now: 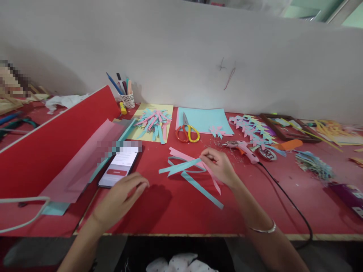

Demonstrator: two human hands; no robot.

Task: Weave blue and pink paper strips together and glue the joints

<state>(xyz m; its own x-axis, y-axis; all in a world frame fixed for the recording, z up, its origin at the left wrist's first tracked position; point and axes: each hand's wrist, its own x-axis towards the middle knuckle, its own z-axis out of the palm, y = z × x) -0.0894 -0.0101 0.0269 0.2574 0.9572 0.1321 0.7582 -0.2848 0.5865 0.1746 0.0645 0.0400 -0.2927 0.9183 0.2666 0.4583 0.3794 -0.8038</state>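
I see the right hand [217,163] pinching a blue strip [185,165] — thumb against fingers. Left hand [122,195] by phone [120,165] — can't tell if fingertips meet.

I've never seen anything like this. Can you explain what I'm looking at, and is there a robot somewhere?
There's no robot here: these are a person's two bare hands. The single picture comes from a camera worn on that person's head, looking forward and down, so the forearms enter from the bottom edge.

The right hand pinches the end of a blue paper strip above other loose strips. The left hand is beside a phone, with nothing visible in its grasp.

On the red table you can also see scissors, a pile of cut strips, a cup of pens and, to the right, a pink glue gun with a black cord.
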